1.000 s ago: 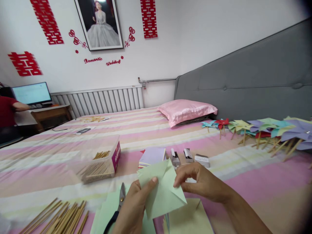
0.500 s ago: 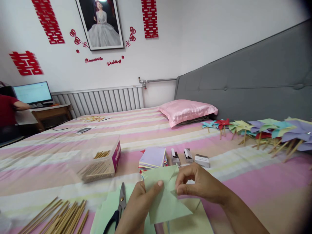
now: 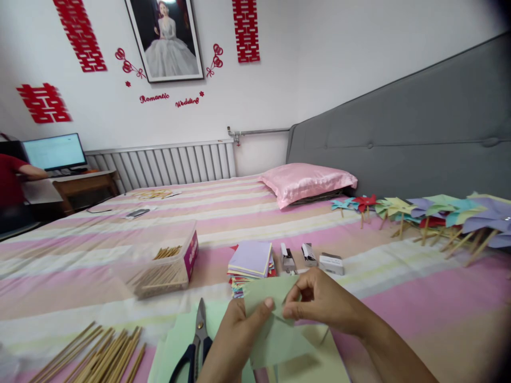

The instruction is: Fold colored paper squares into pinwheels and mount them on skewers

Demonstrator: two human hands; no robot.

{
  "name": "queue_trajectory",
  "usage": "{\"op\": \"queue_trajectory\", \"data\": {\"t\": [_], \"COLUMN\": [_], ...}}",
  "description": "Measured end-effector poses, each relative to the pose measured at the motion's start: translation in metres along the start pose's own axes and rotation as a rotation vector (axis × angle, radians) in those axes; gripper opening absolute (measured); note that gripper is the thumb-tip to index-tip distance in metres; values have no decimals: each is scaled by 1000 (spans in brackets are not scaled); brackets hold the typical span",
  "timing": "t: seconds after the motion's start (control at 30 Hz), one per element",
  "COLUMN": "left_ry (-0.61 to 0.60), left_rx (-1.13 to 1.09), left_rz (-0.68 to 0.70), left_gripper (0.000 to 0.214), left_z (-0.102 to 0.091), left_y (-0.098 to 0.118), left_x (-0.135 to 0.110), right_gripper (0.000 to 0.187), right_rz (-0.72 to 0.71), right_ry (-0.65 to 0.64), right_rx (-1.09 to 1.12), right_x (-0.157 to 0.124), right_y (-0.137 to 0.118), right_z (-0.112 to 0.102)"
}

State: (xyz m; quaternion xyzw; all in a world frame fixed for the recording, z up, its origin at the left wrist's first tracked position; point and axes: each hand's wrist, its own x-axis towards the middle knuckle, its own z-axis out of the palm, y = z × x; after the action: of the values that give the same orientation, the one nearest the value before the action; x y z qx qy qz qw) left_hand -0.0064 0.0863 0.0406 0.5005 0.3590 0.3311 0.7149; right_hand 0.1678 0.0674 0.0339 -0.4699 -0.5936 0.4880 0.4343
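A light green paper square [image 3: 275,340], slit in from its corners, is held up in front of me. My left hand [image 3: 239,335] grips its left side, thumb on the face. With thumb and forefinger pinched, my right hand [image 3: 319,300] holds a cut flap on the right side, bent in toward the middle. Just left of my left hand, scissors [image 3: 197,340] with dark handles lie on green paper sheets [image 3: 167,351]. Below the held square lie pale yellow sheets [image 3: 319,367]. Beyond my hands sits a stack of coloured paper squares [image 3: 250,259].
Wooden sticks [image 3: 107,356] lie at front left, behind them a clear plastic box [image 3: 159,276] of sticks. Small boxes [image 3: 331,263] stand beside the stack. Finished paper pinwheels [image 3: 439,210] line the right side. A pink pillow [image 3: 307,181] lies farther back. A person in red [image 3: 11,181] sits far left.
Both hands have shifted slightly with the green paper, the left one to the right. The flap in my right fingers is bent farther toward the middle, and the square is tilted more.
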Motion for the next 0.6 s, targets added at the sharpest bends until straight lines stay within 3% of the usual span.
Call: {"op": "queue_trajectory", "data": {"t": [0.17, 0.47, 0.6], "left_ry": [-12, 24, -32], "left_rx": [2, 81, 108], "left_rz": [4, 6, 1], "left_gripper": [46, 40, 42], "left_z": [2, -3, -9], "left_y": [0, 0, -6], "left_x": [1, 0, 6], "right_gripper": [11, 17, 16], "right_rz": [21, 39, 37], "right_ry": [25, 81, 97], "right_rx": [-31, -103, -141], "right_x": [1, 1, 1], "right_y": [-1, 2, 2], "right_z": [0, -1, -1]}}
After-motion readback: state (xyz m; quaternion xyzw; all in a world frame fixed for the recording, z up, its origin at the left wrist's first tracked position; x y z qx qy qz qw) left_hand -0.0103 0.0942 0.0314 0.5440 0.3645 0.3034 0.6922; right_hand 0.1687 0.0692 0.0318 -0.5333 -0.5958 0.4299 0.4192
